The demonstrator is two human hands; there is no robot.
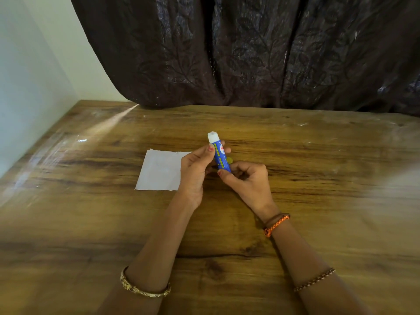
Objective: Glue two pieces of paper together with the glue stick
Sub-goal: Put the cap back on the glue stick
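Note:
A blue glue stick [220, 155] is held nearly upright above the table, its white glue tip bare at the top. My left hand [195, 171] grips the upper half of the tube. My right hand [247, 180] pinches the bottom end. A small yellow piece [230, 159], possibly the cap, shows just behind the tube. A white sheet of paper [160, 170] lies flat on the table to the left of my hands; its right edge is hidden behind my left hand. I cannot tell whether it is one sheet or two stacked.
The wooden table [318, 178] runs to a dark patterned curtain [250, 53] at the back and a pale wall [27, 87] on the left. Bangles and bracelets circle both wrists.

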